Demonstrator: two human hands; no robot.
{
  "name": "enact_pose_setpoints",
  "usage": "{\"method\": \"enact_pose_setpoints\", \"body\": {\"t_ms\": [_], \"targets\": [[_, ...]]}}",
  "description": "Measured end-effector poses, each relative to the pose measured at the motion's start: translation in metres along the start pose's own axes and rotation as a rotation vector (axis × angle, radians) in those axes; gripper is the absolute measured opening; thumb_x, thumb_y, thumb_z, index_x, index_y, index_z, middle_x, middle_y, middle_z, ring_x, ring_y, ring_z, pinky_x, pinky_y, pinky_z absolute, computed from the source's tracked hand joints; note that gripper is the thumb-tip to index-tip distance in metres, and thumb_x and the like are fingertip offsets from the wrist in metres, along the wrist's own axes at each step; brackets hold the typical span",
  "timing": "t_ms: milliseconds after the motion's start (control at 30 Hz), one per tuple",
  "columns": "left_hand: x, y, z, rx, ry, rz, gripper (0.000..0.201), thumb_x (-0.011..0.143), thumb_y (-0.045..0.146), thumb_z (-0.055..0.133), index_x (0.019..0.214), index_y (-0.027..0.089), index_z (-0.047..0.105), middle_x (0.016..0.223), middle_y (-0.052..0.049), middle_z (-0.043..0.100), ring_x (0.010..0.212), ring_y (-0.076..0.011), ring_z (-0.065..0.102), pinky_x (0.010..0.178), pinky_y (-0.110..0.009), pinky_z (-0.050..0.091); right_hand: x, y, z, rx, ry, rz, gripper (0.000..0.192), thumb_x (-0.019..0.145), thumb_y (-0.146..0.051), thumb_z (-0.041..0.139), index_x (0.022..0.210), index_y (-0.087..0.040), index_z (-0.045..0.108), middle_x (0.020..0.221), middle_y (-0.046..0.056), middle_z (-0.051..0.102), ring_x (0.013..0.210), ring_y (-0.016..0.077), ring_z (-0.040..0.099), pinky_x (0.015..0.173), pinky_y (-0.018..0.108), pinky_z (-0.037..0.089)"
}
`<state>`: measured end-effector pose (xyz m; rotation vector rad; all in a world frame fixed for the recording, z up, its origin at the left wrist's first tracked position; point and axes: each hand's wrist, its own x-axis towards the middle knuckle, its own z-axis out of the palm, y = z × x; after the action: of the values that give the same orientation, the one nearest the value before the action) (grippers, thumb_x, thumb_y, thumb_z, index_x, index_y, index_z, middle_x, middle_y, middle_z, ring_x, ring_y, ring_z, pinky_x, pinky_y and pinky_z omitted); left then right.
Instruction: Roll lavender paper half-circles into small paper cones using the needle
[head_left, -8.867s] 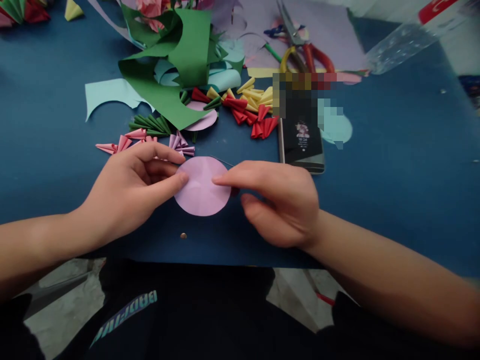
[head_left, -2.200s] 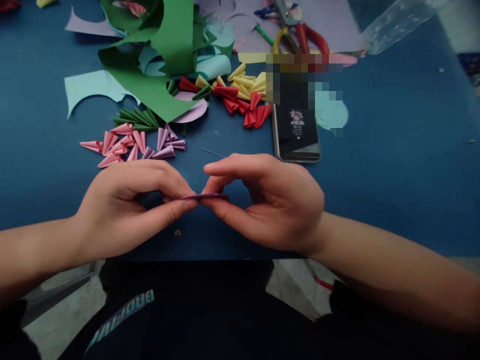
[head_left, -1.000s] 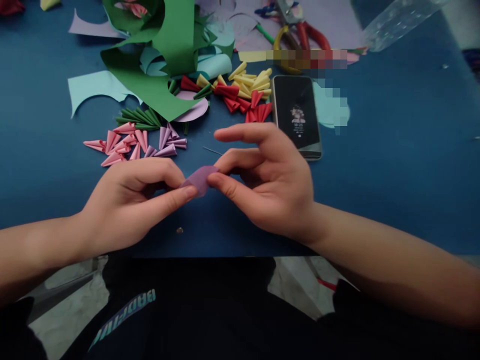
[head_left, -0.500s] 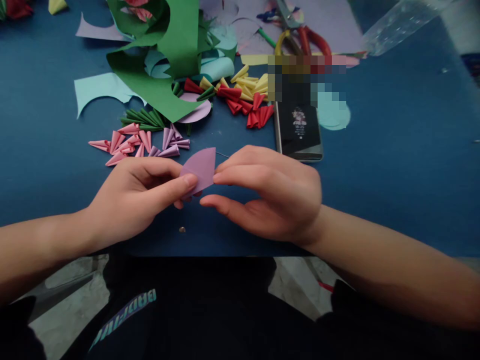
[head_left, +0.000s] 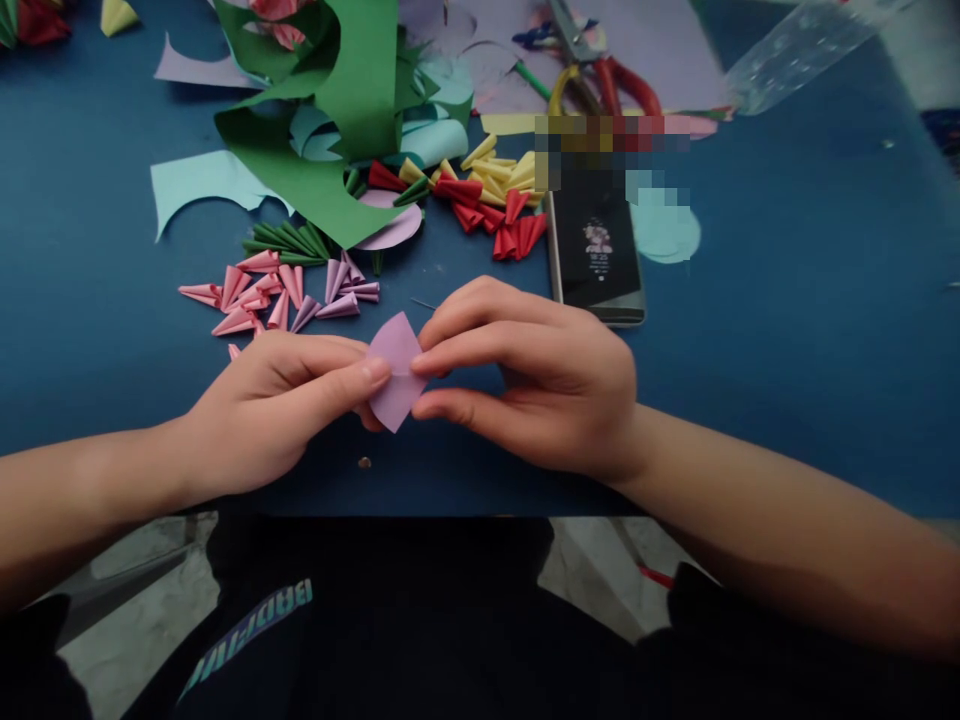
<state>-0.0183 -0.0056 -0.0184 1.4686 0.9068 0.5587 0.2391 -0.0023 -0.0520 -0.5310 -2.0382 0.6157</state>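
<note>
Both hands pinch one small lilac paper piece folded to a quarter-round wedge point(head_left: 395, 370): the left hand point(head_left: 281, 405) clamps its left edge between thumb and forefinger, the right hand point(head_left: 536, 375) nips its right edge with its fingertips, just above the blue table point(head_left: 787, 330). Judging by the shape, the piece is folded but not yet narrowed into a cone like the finished pink and lilac paper cones point(head_left: 281, 290) at ten o'clock. It looks flat, pale and matte, with its point at six o'clock.
</note>
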Motion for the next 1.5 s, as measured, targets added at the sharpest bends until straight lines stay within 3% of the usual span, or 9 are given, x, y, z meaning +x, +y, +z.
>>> {"method": "enact_pose_setpoints", "body": {"t_ms": [200,300,367,433,467,567,733,1133,1500], "targets": [[0.0,-0.003,0.0,-0.093,-0.007,-0.09,0.037,0.108,0.035,0.073,0.075,0.023,0.084,0.075,-0.001,0.079,0.081,-0.0173,0.078,0.081,-0.024,0.063,-0.002,0.001,0.001,0.069,0.024,0.027,0.016,0.1,-0.028,0.092,0.111,-0.02,0.084,0.108,0.008,0.082,0.098,0.0198,0.079,0.088,0.035,0.068],[-0.002,-0.003,-0.003,-0.027,0.002,-0.013,0.044,0.112,0.047,0.068,0.08,0.022,0.084,0.083,-0.004,0.083,0.085,-0.019,0.079,0.082,-0.026,0.065,-0.002,-0.001,0.001,0.083,0.044,0.06,0.012,0.1,-0.028,0.092,0.106,-0.02,0.085,0.106,0.007,0.082,0.094,0.0185,0.079,0.086,0.033,0.068],[-0.003,-0.002,-0.004,0.059,0.035,0.079,0.035,0.112,0.048,0.068,0.094,0.024,0.086,0.089,-0.004,0.084,0.085,-0.0187,0.079,0.078,-0.026,0.064,-0.001,-0.003,0.001,0.072,0.054,0.086,0.008,0.1,-0.026,0.091,0.102,-0.021,0.085,0.105,0.006,0.082,0.091,0.0177,0.079,0.084,0.033,0.069],[-0.005,-0.001,-0.003,0.081,0.07,0.124,0.015,0.106,0.039,0.077,0.11,0.027,0.085,0.099,-0.002,0.086,0.086,-0.0194,0.081,0.075,-0.026,0.066,-0.001,-0.005,0.001,0.062,0.064,0.128,0.005,0.101,-0.025,0.09,0.099,-0.022,0.085,0.104,0.006,0.083,0.09,0.0178,0.079,0.084,0.033,0.07],[-0.005,-0.001,-0.002,0.069,0.093,0.136,0.015,0.101,0.033,0.081,0.116,0.028,0.083,0.106,-0.002,0.087,0.091,-0.0207,0.083,0.077,-0.027,0.068,-0.001,-0.006,0.001,0.064,0.073,0.149,0.005,0.101,-0.025,0.089,0.099,-0.023,0.085,0.103,0.005,0.083,0.09,0.0181,0.079,0.084,0.033,0.07],[-0.007,-0.002,0.001,0.06,0.158,0.225,0.039,0.09,0.014,0.084,0.123,0.032,0.077,0.121,-0.002,0.085,0.108,-0.0235,0.084,0.092,-0.031,0.071,-0.003,-0.005,0.004,0.119,0.088,0.196,0.012,0.098,-0.03,0.093,0.105,-0.023,0.086,0.106,0.006,0.083,0.092,0.0188,0.079,0.081,0.033,0.071],[-0.008,-0.006,0.001,0.257,0.141,0.405,0.038,0.092,0.004,0.075,0.118,0.03,0.083,0.119,-0.003,0.086,0.108,-0.0225,0.083,0.095,-0.033,0.07,-0.005,-0.001,0.008,0.237,0.052,0.275,0.021,0.096,-0.028,0.094,0.114,-0.022,0.085,0.111,0.006,0.081,0.097,0.0176,0.078,0.083,0.03,0.071],[-0.005,-0.002,-0.006,0.436,0.143,0.388,0.022,0.096,0.018,0.078,0.114,0.028,0.087,0.115,-0.006,0.088,0.1,-0.0245,0.085,0.09,-0.032,0.069,-0.003,0.002,0.009,0.191,0.065,0.181,0.012,0.099,-0.025,0.09,0.105,-0.016,0.085,0.104,0.007,0.081,0.091,0.0151,0.076,0.083,0.027,0.067],[-0.006,-0.003,-0.009,0.494,0.168,0.42,0.025,0.099,0.017,0.075,0.116,0.031,0.088,0.114,-0.002,0.089,0.107,-0.0242,0.084,0.099,-0.033,0.066,-0.003,0.002,0.01,0.197,0.076,0.165,0.013,0.097,-0.022,0.09,0.107,-0.016,0.083,0.106,0.007,0.081,0.093,0.0146,0.077,0.082,0.027,0.067]]}}
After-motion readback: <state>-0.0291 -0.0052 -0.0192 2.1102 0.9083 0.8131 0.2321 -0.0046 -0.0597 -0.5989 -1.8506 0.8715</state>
